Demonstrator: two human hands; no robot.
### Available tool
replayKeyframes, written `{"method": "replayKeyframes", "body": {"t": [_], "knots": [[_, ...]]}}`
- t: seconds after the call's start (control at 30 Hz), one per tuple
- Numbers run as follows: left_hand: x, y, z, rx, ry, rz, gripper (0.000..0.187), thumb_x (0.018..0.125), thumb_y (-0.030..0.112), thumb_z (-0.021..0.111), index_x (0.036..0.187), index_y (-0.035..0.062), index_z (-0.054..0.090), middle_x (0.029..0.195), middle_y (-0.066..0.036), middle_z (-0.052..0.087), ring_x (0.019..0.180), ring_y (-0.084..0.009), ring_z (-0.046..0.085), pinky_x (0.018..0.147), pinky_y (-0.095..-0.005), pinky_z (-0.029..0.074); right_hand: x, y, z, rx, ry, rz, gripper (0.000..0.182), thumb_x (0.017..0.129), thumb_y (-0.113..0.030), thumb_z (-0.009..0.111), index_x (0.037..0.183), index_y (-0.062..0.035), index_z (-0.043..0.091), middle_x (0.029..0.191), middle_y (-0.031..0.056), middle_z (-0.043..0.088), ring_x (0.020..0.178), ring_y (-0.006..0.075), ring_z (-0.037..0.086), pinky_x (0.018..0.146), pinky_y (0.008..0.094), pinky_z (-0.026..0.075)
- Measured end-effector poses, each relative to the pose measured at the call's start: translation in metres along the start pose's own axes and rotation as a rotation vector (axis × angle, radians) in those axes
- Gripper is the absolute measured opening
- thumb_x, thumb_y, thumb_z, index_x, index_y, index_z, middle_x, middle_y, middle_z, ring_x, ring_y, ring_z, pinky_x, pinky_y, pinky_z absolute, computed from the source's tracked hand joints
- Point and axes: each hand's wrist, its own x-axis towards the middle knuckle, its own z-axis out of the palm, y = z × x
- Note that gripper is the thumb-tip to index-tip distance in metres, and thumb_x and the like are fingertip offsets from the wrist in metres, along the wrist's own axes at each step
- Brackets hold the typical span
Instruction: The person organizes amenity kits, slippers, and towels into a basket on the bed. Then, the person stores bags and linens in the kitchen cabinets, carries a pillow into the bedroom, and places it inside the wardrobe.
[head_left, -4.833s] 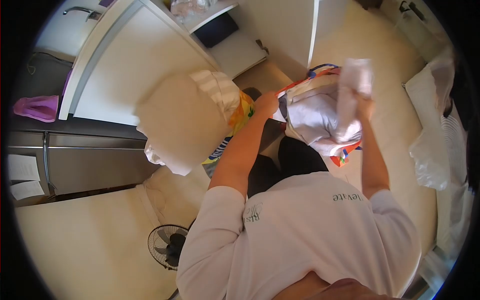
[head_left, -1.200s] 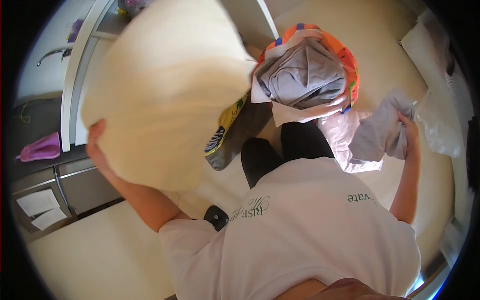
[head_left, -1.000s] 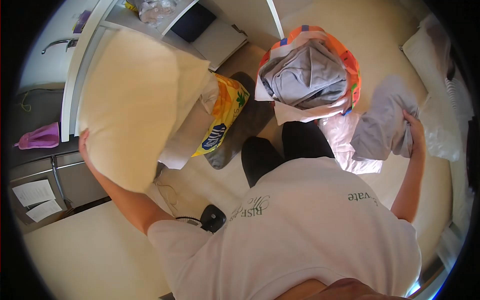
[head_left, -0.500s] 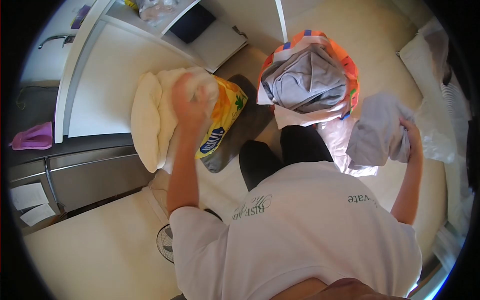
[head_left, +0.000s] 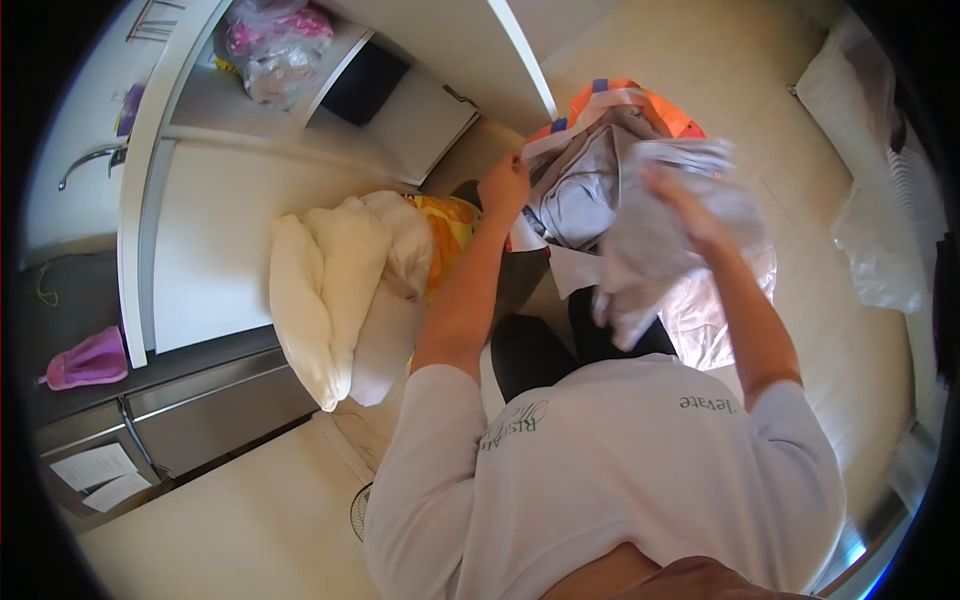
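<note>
An orange patterned bag (head_left: 683, 122), stuffed with grey fabric (head_left: 585, 195), stands on the floor before my knees. At its left rim is my left hand (head_left: 503, 188), fingers closed on the bag's edge. My right hand (head_left: 685, 208) holds a light grey folded cloth (head_left: 650, 235) over the bag's right side, hiding part of the opening. Both this hand and the cloth are smeared by motion. To the left, a cream bulky textile (head_left: 335, 265) bulges out of a yellow printed bag (head_left: 440, 225), partly hidden behind my left forearm.
A white cabinet (head_left: 230, 240) with open shelves stands at the left, holding a clear plastic bag (head_left: 275, 60) of items. A purple cloth pouch (head_left: 88, 360) lies on the dark counter. Pinkish shiny material (head_left: 705, 320) lies beside my knee. Clear plastic (head_left: 875, 255) hangs at the right.
My left hand has moved from the cream textile to the orange bag's rim. My right hand has brought the grey cloth leftward over the bag. The view has shifted slightly.
</note>
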Motion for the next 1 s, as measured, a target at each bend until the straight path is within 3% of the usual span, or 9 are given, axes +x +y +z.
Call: {"method": "replayKeyframes", "body": {"t": [0.03,0.1,0.2,0.3,0.43,0.57,0.7,0.83,1.0], "knots": [[0.004,-0.007,-0.001,0.024,0.018,0.011,0.037,0.09,0.039,0.05,0.099,0.0042,0.06,0.089,-0.021,0.064,0.086,-0.0404,0.061,0.079,-0.0488,0.047,0.015,-0.018,0.034,-0.108,-0.077,0.327,0.069,0.085,-0.046,0.059,0.139,-0.0081,0.039,0.141,0.0152,0.039,0.133,0.0272,0.033,0.111,0.0407,0.022],[0.009,-0.015,-0.011,0.067,0.002,0.023,0.04,0.092,0.04,0.045,0.092,0.0036,0.061,0.085,-0.022,0.064,0.083,-0.0424,0.061,0.076,-0.0496,0.047,0.07,0.053,0.032,-0.82,-0.177,-0.074,0.082,0.078,-0.049,0.066,0.142,-0.0114,0.031,0.141,0.0179,0.035,0.132,0.0333,0.032,0.109,0.0479,0.022],[0.007,-0.017,-0.026,0.073,-0.063,-0.008,0.045,0.094,0.042,0.042,0.088,0.0025,0.062,0.087,-0.024,0.063,0.084,-0.0431,0.06,0.074,-0.0495,0.047,0.078,0.081,0.022,-1.401,0.318,-0.61,0.09,0.07,-0.044,0.074,0.142,-0.0117,0.03,0.14,0.0207,0.034,0.131,0.0377,0.03,0.108,0.0512,0.023],[0.003,-0.017,-0.033,0.024,-0.076,-0.048,0.044,0.093,0.042,0.045,0.089,0.0018,0.063,0.087,-0.023,0.064,0.085,-0.0409,0.061,0.074,-0.0478,0.047,0.092,0.08,-0.022,-1.18,0.589,-0.345,0.1,0.06,-0.038,0.082,0.141,-0.0099,0.031,0.141,0.0234,0.031,0.133,0.0387,0.027,0.109,0.0507,0.022],[-0.002,-0.007,-0.029,0.03,-0.015,-0.033,0.034,0.091,0.036,0.05,0.088,0.0041,0.063,0.088,-0.02,0.065,0.084,-0.0378,0.062,0.073,-0.0465,0.048,0.12,0.096,-0.076,-1.182,0.499,-0.036,0.121,0.053,-0.045,0.084,0.145,-0.0051,0.017,0.143,0.0255,0.029,0.133,0.0375,0.029,0.107,0.0468,0.028],[-0.002,-0.005,-0.018,-0.054,0.004,-0.049,0.033,0.09,0.036,0.052,0.099,0.0066,0.064,0.093,-0.016,0.066,0.085,-0.035,0.062,0.074,-0.0466,0.047,0.114,0.068,-0.058,-1.079,0.249,0.131,0.125,0.051,-0.044,0.083,0.145,-0.0012,0.012,0.117,0.0242,0.058,0.105,0.0381,0.059,0.086,0.0443,0.049],[0.003,-0.002,-0.011,-0.07,0.042,0.024,0.033,0.089,0.036,0.052,0.104,0.0079,0.064,0.098,-0.014,0.066,0.091,-0.0334,0.061,0.078,-0.0482,0.045,0.062,0.072,0.003,-1.25,0.119,0.059,0.073,0.065,-0.032,0.075,0.124,-0.0045,0.043,0.105,0.0217,0.061,0.099,0.037,0.06,0.083,0.0457,0.049],[0.016,-0.002,0.002,0.023,0.116,0.113,0.032,0.089,0.034,0.054,0.093,0.004,0.063,0.089,-0.019,0.063,0.084,-0.0375,0.06,0.072,-0.0463,0.046,-0.003,0.118,0.037,-1.223,-0.146,-0.361,0.041,0.066,-0.016,0.07,0.104,-0.0085,0.057,0.089,0.0135,0.057,0.087,0.0338,0.057,0.075,0.0449,0.046],[0.024,0.005,-0.001,0.05,-0.015,0.054,0.031,0.09,0.034,0.05,0.088,0.0056,0.063,0.089,-0.016,0.064,0.084,-0.0388,0.06,0.071,-0.0502,0.045,-0.039,0.113,0.062,-1.129,-0.329,-0.425,0.04,0.064,-0.017,0.071,0.101,-0.0104,0.058,0.084,0.013,0.055,0.084,0.0342,0.057,0.074,0.0443,0.047]]}}
